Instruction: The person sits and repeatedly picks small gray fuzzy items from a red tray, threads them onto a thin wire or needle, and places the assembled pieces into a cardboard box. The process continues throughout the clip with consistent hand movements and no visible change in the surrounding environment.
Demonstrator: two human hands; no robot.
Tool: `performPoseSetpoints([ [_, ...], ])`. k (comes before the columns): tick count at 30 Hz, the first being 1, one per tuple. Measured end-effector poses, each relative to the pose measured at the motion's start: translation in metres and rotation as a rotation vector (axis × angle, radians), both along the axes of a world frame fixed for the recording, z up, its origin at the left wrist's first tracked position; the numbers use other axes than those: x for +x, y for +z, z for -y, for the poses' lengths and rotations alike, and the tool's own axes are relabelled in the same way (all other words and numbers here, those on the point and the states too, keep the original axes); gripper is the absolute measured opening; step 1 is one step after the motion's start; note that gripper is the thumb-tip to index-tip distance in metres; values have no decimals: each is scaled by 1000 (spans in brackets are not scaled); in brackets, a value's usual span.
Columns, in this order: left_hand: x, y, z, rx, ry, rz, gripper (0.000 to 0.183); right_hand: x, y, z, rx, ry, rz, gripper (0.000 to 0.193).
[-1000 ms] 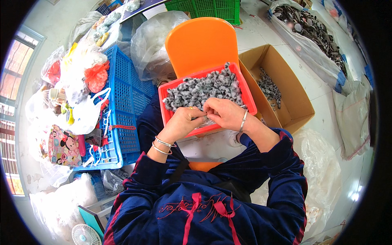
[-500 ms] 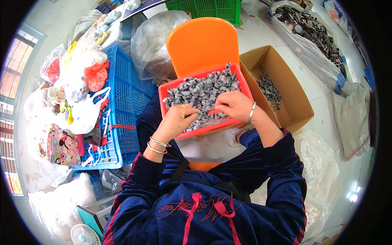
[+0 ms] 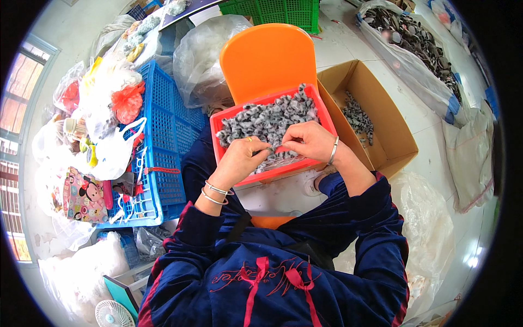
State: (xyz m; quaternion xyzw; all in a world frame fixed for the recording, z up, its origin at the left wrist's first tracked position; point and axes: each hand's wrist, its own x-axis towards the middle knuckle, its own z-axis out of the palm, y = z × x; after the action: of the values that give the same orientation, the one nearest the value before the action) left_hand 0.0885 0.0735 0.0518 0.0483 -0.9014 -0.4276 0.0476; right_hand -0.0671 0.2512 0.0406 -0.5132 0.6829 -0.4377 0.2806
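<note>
Over a red plastic basket both my hands are closed in a pinch, fingertips close together. The basket holds a heap of small grey-and-black striped fuzzy pieces. My left hand, with bangles at the wrist and a ring, grips what looks like one dark fuzzy piece, mostly covered by the thumb and fingers. My right hand, with one bangle, pinches at the same spot; what lies between its fingertips is too small to make out. The basket's near part shows its bare lattice bottom.
An orange chair stands behind the basket. To the right is a cardboard box with several more striped pieces. Blue crates piled with bags stand left. A sack of dark pieces lies far right; a small fan sits lower left.
Both hands have shifted very slightly; the left fingers have moved a little nearer the right ones and hide more of the dark piece. Basket and box stay put.
</note>
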Motion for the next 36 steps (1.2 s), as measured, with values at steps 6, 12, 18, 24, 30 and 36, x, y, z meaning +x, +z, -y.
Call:
performPoseSetpoints([
  [6, -5, 3, -9, -23, -25, 16, 17, 11, -5, 7, -86, -1, -99, 11],
  [12, -3, -1, -10, 131, 127, -6, 23, 7, -3, 4, -102, -41, 3, 11],
  [18, -1, 12, -9, 122, 151, 152, 24, 4, -6, 5, -147, -31, 0, 12],
  [24, -4, 7, -10, 68, 161, 93, 22, 5, -7, 4, -132, -56, -78, 11],
  [30, -14, 0, -19, 49, 273, 73, 20, 25, -10, 15, -161, -262, -449, 11],
  [36, -19, -20, -20, 210, 378, -22, 18, 35, -18, 25, -219, -377, -569, 11],
])
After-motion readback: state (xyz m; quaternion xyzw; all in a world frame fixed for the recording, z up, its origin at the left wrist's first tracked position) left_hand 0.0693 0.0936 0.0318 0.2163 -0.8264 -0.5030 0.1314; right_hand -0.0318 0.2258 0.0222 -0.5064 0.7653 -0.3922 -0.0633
